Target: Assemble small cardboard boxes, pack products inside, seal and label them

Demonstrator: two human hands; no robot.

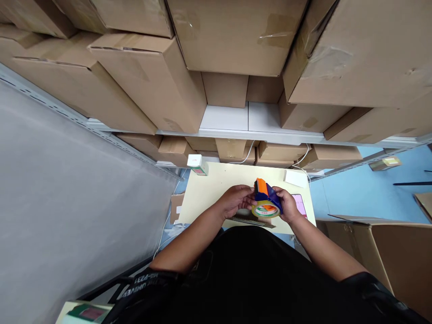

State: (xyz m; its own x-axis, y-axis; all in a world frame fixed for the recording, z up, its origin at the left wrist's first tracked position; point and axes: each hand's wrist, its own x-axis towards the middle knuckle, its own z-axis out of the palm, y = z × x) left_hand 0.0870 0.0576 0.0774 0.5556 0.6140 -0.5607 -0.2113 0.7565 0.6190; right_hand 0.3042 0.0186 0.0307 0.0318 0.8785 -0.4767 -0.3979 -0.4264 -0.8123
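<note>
In the head view I hold a blue and orange tape dispenser (269,191) above the table, with a roll of clear tape (266,209) mounted on its underside. My right hand (286,204) is closed around the dispenser's right end. At its left end, the bent fingers and thumb of my left hand (238,201) grip the edge near the orange part; whether they pinch a strip of tape is too small to tell. Below both hands a brown cardboard piece (253,220) lies at the table's near edge, partly hidden by my hands and the roll.
On the pale yellow table (216,182) stand a small white and green box (198,164), a white flat item (294,178) and a phone (299,204) with a pink screen. Shelves of cardboard boxes (232,36) overhang the table. An open carton (357,243) stands at right; a grey wall (84,189) borders the left.
</note>
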